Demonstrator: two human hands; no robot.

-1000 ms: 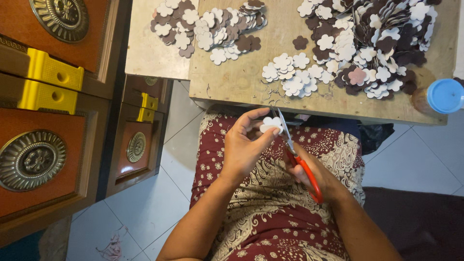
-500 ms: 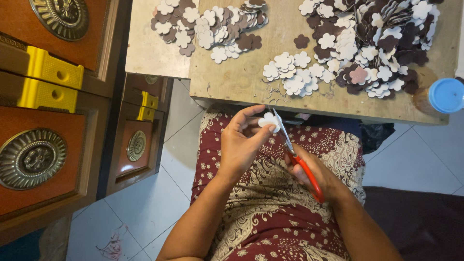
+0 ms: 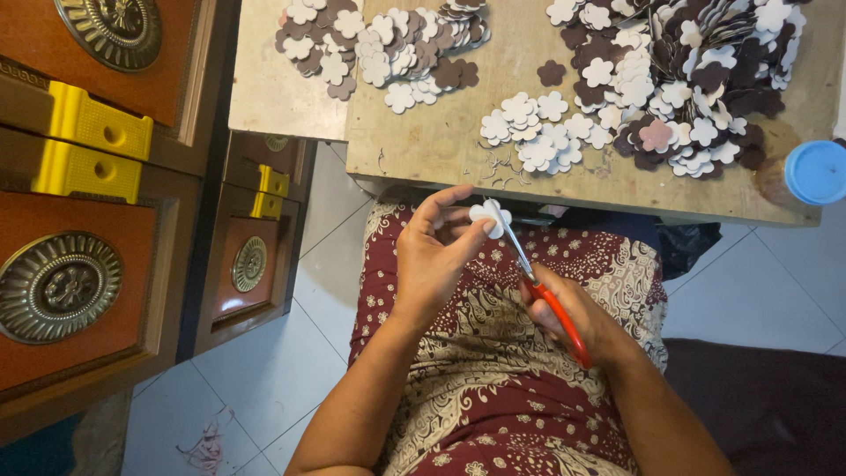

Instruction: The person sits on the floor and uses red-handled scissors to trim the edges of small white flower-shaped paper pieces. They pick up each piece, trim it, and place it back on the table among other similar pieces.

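Note:
My left hand [image 3: 436, 256] pinches a small white flower-shaped cutout [image 3: 490, 215] between thumb and fingertips, just below the table edge. In my right hand [image 3: 568, 313] are red-handled scissors [image 3: 542, 286], their metal blades reaching up to the cutout. Both hands hover over my lap, which is covered in maroon and cream patterned cloth [image 3: 502, 388].
A worn wooden table [image 3: 441, 132] carries heaps of white and dark brown flower cutouts [image 3: 670, 79], with a second heap [image 3: 379, 44] on the left. A blue-lidded jar [image 3: 811, 172] stands at the table's right. Carved wooden panels with brass medallions [image 3: 57, 286] lean at the left, over white tiles.
The cutout has turned slightly in my left fingers and the scissor blades have shifted along its edge. Both hands stay over my lap.

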